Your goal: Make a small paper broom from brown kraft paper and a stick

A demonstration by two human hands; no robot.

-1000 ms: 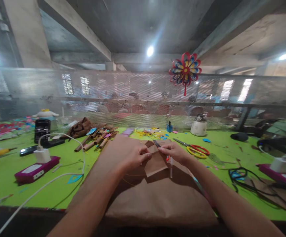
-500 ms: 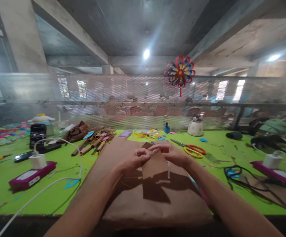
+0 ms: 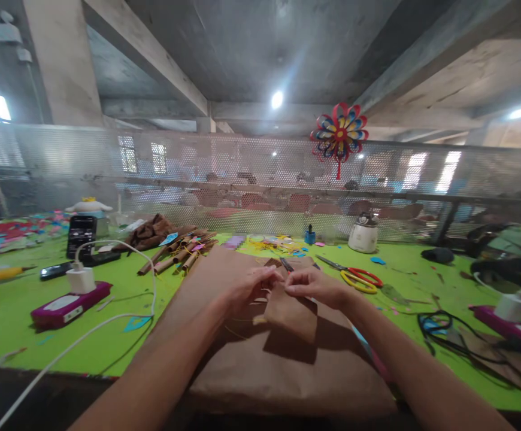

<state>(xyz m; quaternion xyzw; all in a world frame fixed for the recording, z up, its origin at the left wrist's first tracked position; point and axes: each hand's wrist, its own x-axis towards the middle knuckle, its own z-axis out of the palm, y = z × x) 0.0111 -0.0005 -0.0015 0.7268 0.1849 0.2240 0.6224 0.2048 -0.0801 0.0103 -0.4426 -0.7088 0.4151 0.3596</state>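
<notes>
Hands [image 3: 282, 286] pinch brown paper piece [image 3: 293, 311]; fingertips' grip unclear.

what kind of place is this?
Likely a paper-craft workshop: green table strewn with paper scraps, scissors, rolled brown paper tubes, and a paper pinwheel on the mesh partition.

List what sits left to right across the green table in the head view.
Magenta power bank → rolled brown paper tubes → left hand → right hand, both on the brown paper piece → scissors → white pot
</notes>
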